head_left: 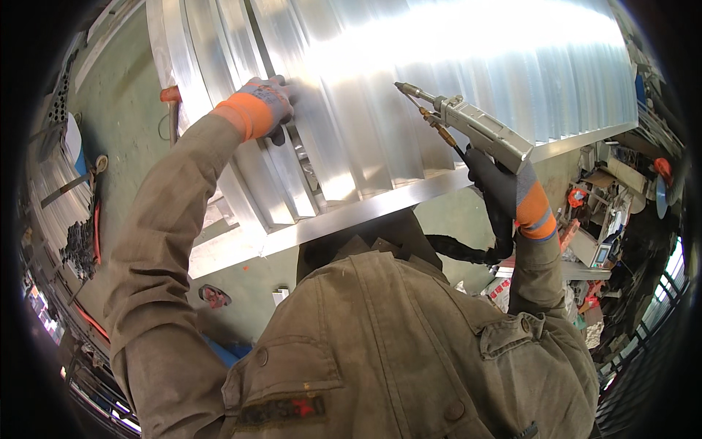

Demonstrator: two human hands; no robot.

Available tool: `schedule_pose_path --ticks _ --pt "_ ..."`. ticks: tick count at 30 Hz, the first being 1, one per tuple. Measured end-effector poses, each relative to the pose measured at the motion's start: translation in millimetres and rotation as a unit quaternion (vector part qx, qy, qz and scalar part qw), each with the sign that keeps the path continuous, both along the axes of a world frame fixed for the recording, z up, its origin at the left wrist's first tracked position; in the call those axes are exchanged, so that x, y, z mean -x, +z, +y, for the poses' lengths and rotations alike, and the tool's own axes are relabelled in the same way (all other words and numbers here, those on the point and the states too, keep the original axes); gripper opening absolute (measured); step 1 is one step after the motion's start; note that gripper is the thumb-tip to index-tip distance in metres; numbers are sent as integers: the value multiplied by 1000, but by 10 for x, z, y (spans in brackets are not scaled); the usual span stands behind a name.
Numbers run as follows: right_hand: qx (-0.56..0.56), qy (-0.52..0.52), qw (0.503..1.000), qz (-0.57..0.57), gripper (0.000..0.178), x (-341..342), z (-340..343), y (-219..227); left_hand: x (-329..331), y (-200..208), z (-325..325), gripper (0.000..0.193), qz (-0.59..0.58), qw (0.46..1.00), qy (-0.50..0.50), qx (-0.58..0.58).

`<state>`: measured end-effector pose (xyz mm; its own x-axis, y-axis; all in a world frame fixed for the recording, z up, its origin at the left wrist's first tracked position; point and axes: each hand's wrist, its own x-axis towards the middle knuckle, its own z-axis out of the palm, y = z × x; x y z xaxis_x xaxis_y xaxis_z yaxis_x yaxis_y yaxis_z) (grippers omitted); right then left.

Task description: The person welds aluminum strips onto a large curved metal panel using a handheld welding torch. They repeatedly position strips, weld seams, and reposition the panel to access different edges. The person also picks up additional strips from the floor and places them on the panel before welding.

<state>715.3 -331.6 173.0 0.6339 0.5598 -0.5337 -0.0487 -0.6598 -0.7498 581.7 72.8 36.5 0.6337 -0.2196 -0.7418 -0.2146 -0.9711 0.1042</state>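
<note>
A large panel of shiny aluminium slats [351, 139] in a metal frame [365, 214] lies in front of me. My left hand [265, 110], in a grey and orange glove, grips a slat beside an open gap on the panel's left side; its thumb and fingers span the slat. In my right hand [504, 179], gloved alike, is a silver boxy welding gun [482, 128] with a narrow nozzle and a brass-coloured side feed. The gun's tip points up and left, over the slats; whether it touches them I cannot tell. A black cable [461, 249] hangs below that hand.
An orange-ended clamp or handle [170, 94] sits at the panel's left edge. Tools, boxes and scraps clutter a bench [603, 212] on the right. Metal stock [66, 197] lies at the far left. A red and grey object [214, 296] is on the green floor [128, 139].
</note>
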Motion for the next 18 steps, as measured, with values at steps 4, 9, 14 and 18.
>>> schedule_pose_path --ticks 4,9,14,18 --pt "6 6 1000 3 27 2 7 -16 55 -73 21 32 -22 999 37 13" --pt "4 31 999 -10 31 -3 44 -48 8 -153 5 31 -41 998 22 31" --pt "2 20 1000 -5 30 22 83 -76 1 -149 -10 28 -43 999 10 15" --pt "2 11 1000 -3 30 45 134 -72 1 -114 -37 30 -52 999 15 1"
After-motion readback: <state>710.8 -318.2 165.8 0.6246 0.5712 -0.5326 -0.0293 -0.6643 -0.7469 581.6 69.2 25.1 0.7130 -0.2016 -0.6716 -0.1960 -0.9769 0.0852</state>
